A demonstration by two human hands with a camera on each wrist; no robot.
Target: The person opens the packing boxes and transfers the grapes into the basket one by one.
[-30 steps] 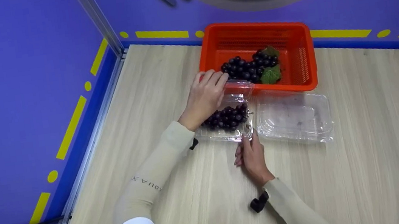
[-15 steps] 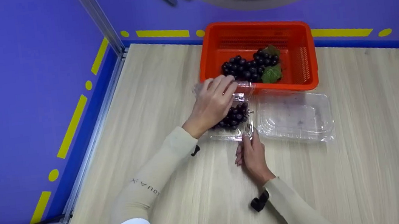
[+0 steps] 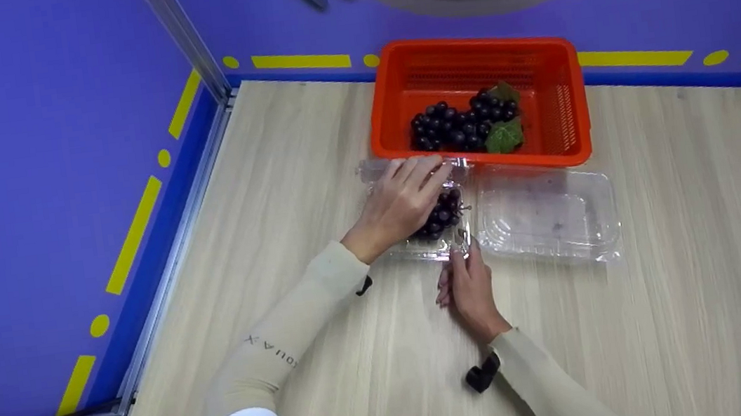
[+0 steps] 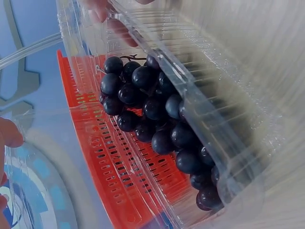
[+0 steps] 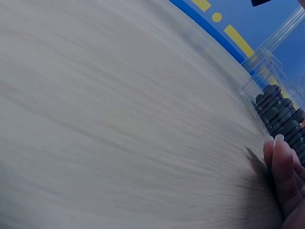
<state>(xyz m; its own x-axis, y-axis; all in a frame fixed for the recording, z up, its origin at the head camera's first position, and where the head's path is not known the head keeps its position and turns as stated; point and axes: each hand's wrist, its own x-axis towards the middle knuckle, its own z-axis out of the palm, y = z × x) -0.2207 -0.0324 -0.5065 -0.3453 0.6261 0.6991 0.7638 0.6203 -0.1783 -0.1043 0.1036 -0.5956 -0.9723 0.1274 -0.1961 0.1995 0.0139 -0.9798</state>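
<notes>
A clear plastic clamshell box (image 3: 422,252) in the head view holds a bunch of dark grapes (image 3: 443,216). My left hand (image 3: 399,201) grips its raised lid (image 3: 372,171) from above, hiding part of the bunch. In the left wrist view the grapes (image 4: 157,112) lie inside the box wall, and left fingertips (image 4: 10,133) touch the clear lid. At the front right corner, my right hand (image 3: 472,291) pinches the box edge between thumb and finger. The right wrist view shows the right fingertips (image 5: 280,155) against the box side.
Behind the box stands an orange-red basket (image 3: 574,112) with more dark grapes (image 3: 449,126) and green leaves (image 3: 504,137). Another clear plastic tray (image 3: 549,221) lies to the right on the wooden table (image 3: 701,252). Purple panels (image 3: 71,131) border the left and back.
My left hand has moved right and toward the person, bringing the lid lower over the box and covering more of the grapes. My right hand stays at the corner.
</notes>
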